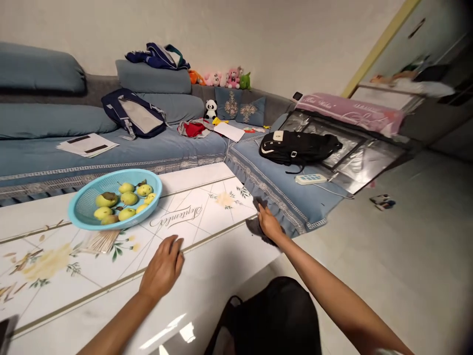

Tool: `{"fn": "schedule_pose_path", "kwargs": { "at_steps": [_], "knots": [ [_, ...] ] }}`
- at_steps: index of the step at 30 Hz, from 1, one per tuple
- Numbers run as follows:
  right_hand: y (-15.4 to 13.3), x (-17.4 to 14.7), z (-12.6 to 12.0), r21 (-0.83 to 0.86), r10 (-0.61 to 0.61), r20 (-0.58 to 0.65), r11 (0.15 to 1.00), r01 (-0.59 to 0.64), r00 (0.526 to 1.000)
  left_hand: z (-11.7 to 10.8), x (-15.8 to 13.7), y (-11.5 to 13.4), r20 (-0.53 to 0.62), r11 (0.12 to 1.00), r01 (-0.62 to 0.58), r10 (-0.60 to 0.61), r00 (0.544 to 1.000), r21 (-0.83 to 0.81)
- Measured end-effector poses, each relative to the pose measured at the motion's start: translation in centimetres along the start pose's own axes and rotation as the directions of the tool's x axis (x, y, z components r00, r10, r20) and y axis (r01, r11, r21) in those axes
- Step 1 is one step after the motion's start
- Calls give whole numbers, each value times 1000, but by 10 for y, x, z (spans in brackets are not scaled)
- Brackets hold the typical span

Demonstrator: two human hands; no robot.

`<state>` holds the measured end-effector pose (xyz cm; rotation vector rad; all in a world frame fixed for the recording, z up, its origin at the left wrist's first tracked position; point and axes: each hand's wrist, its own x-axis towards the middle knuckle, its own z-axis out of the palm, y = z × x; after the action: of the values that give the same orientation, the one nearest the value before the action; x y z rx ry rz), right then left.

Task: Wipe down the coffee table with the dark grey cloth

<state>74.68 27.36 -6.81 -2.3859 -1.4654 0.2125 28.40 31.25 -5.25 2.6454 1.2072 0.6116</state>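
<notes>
My right hand [269,223] is at the right end of the table, its fingers closed on a dark cloth [255,228]. Part of the cloth lies on the tabletop and part sticks up past the fingertips. Over the near part of the white, flower-printed table [210,246] is my left hand [162,266], fingers loosely bent and nothing in them. Beyond it to the left stands a light-blue plastic basket [79,217] of yellow-green fruit [129,198]. A clear packet of thin sticks [101,241] lies at the basket's near side.
A blue corner sofa [155,145] runs behind and right of the table, with a black backpack [295,147], a white power strip [310,179] and a navy bag [135,116] on it. Peel-like scraps [22,261] lie at the table's left. Shoes [383,201] are on the floor.
</notes>
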Motion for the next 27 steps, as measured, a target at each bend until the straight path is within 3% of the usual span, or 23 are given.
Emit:
{"fn": "schedule_pose_path", "kwargs": {
  "at_steps": [2, 5, 10, 15, 18, 23, 25, 27],
  "knots": [
    [23, -45, -12, 7, 8, 9, 1000, -8, 1000, 1, -2, -1, -6, 1000, -17, 17, 1000, 3],
    [40, -87, -26, 33, 8, -4, 999, -7, 1000, 3, -4, -2, -30, 999, -32, 32, 999, -10],
    [49, -115, -38, 109, -29, -72, 993, 37, 997, 13, -5, -10, -100, 998, -62, 61, 993, -11],
    [69, -146, -58, 157, 43, -180, 987, -15, 983, 22, -4, -19, -115, 997, -72, 73, 991, 16],
    [87, -161, -98, 159, 66, -237, 987, -28, 969, 23, -4, -20, -124, 995, -96, 99, 987, 34],
    [126, -166, -218, 71, 67, -358, 996, -44, 931, 24, -3, -23, -106, 991, -123, 129, 986, 59],
    [140, -174, -257, 43, 107, -444, 994, -98, 890, 24, -3, -24, -85, 991, -118, 124, 989, 64],
    [146, -191, -271, 39, 154, -560, 986, -160, 814, 23, -2, -24, -74, 991, -116, 122, 990, 73]
  ]
}}
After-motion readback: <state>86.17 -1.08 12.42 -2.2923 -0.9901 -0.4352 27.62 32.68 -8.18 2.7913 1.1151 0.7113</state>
